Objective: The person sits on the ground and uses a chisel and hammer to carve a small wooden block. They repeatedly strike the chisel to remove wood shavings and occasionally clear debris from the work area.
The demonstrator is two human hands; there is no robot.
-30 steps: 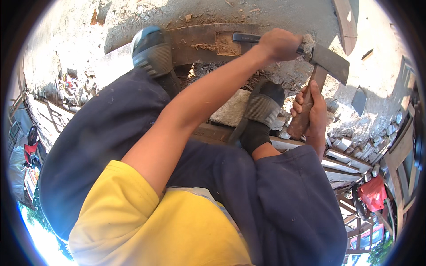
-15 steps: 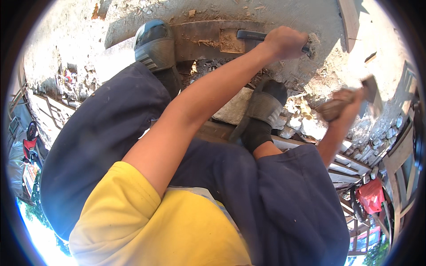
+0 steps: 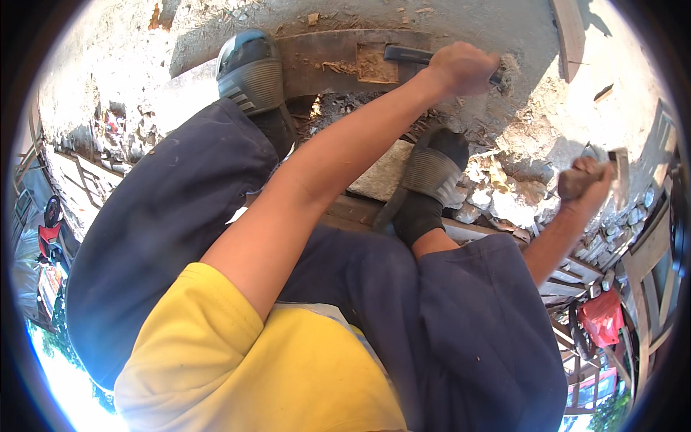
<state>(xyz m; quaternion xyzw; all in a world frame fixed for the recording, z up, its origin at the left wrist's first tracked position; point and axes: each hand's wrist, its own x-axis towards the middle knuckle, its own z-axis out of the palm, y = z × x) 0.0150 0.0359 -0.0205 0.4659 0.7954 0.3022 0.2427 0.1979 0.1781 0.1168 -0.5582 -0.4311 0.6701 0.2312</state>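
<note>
My left hand [image 3: 464,68] is closed around a dark chisel [image 3: 408,55], whose flat blade points left and lies over a wooden plank [image 3: 309,57] on the ground. Where the blade ends, a squarish recess [image 3: 376,66] of paler wood is cut into the plank. Wood shavings [image 3: 340,68] lie just left of it. Off to the right, my right hand [image 3: 592,186] grips a hammer [image 3: 619,169] by its wooden handle, raised apart from the chisel; motion blurs its head.
My sandalled left foot [image 3: 248,75] rests against the plank, and the right foot [image 3: 435,169] stands nearer to me. A pale stone block [image 3: 381,173] and rubble [image 3: 504,198] lie around it. Another board [image 3: 568,39] is at the far right. Below the rubble is a red bag [image 3: 601,318].
My right hand and the hammer have swung right, farther from the chisel. Fewer shavings now cover the recess. The left hand and chisel stay almost in place.
</note>
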